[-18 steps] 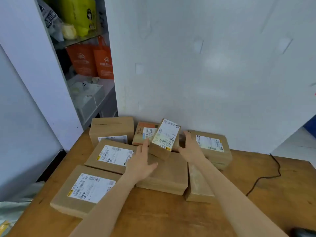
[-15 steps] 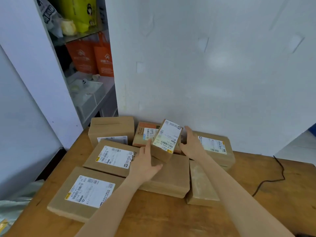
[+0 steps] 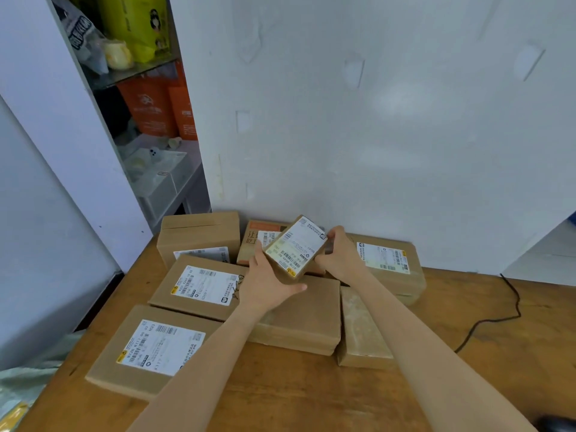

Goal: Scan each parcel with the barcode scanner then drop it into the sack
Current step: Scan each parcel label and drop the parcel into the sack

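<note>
- Parcels (image 3: 162, 347), about eight, crowd the table (image 3: 311, 394), awaiting scan and sack.
- Small parcel (image 3: 294, 247) is tilted at the pile's 12 o'clock; left hand (image 3: 265, 285) cups it and right hand (image 3: 339, 257) pinches its corner.
- Scanning probably comes next.

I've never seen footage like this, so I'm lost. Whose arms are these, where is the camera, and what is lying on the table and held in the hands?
No machine here: these are a person's bare arms, filmed by a wide-angle camera worn on their head, looking forward and down. The left hand and right hand grip a small parcel between them, tilted, its white label facing up. Below, a wooden table against a white wall carries more brown cardboard parcels, several labelled. A black cable trails across the table's right side.
</note>
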